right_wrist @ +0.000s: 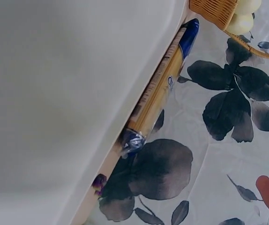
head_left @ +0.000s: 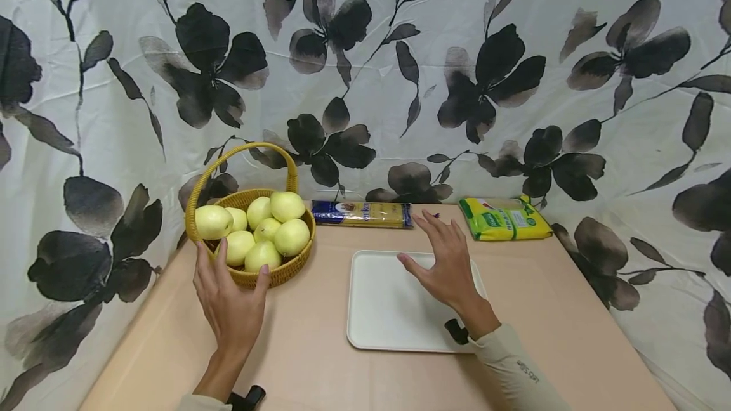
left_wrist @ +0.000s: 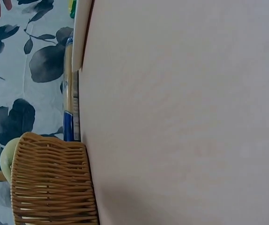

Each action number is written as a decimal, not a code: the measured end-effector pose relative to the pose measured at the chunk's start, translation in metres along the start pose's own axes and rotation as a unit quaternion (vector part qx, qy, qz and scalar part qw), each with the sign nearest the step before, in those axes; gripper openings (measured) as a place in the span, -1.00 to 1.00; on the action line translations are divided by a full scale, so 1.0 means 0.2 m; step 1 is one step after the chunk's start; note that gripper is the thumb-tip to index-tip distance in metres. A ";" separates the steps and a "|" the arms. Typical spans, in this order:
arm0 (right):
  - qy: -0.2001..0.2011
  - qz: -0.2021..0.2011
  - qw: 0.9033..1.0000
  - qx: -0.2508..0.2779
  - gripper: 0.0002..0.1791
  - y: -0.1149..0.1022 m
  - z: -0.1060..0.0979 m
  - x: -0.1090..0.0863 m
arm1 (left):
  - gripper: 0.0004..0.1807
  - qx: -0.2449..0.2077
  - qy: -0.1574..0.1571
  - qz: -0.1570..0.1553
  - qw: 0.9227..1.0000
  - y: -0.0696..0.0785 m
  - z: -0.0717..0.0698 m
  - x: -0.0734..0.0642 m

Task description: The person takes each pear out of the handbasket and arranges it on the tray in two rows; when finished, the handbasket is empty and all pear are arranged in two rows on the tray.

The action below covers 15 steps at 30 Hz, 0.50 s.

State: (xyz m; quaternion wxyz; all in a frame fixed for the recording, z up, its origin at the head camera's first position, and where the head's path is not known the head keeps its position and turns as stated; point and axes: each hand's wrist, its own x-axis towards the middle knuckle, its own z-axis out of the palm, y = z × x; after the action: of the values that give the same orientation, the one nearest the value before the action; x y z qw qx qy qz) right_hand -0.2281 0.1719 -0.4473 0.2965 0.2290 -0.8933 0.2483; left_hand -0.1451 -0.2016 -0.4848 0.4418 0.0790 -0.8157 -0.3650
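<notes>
A yellow-brown wicker basket point(head_left: 297, 265) with an arched handle holds several round, pale green fruits point(head_left: 292, 237). My left hand point(head_left: 231, 309) is at the basket's near side, fingers extended and thumb apart, its fingertips overlapping the rim in the head view. The left wrist view shows the basket's woven side point(left_wrist: 55, 183) with one fruit point(left_wrist: 7, 159) above it. My right hand point(head_left: 442, 265) hovers over a white rectangular tray point(head_left: 388, 309), its fingers spread and loosely bent with nothing between them. The tray's raised edge point(right_wrist: 139, 89) fills much of the right wrist view.
Behind the tray lies a blue and yellow pack of spaghetti point(head_left: 362, 214). A green and yellow packet point(head_left: 505, 219) rests at the back right. A small purple thing point(right_wrist: 98, 183) sits near the spaghetti's end. A flower-printed cloth point(head_left: 400, 113) hangs along the back of the peach-coloured table point(head_left: 320, 360).
</notes>
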 end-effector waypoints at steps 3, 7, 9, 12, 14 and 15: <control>-0.002 0.002 1.000 0.001 -0.11 0.00 0.01 0.00 | -0.03 -0.006 0.001 -0.009 1.000 -0.01 0.00 0.01; -0.008 0.004 1.000 0.006 -0.12 -0.02 0.03 0.00 | -0.03 -0.011 -0.010 -0.043 0.999 -0.04 0.00 0.02; -0.009 0.002 1.000 0.010 -0.13 -0.04 0.03 0.01 | -0.04 -0.013 -0.023 -0.071 0.997 -0.06 0.00 0.03; -0.009 -0.005 1.000 0.020 -0.15 -0.08 0.05 0.03 | -0.06 -0.018 -0.048 -0.117 0.992 -0.08 0.00 0.06; -0.008 -0.013 1.000 0.025 -0.16 -0.10 0.06 0.05 | -0.08 -0.021 -0.062 -0.142 0.988 -0.09 0.00 0.07; -0.007 -0.017 0.999 0.026 -0.16 -0.11 0.07 0.06 | -0.08 -0.022 -0.068 -0.151 0.986 -0.10 0.00 0.07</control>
State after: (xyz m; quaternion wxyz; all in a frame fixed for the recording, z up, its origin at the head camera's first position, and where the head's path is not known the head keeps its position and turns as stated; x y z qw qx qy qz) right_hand -0.2293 0.1438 -0.4423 0.2880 0.2533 -0.8848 0.2647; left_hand -0.1577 -0.2221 -0.4880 0.3266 0.1665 -0.8145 -0.4497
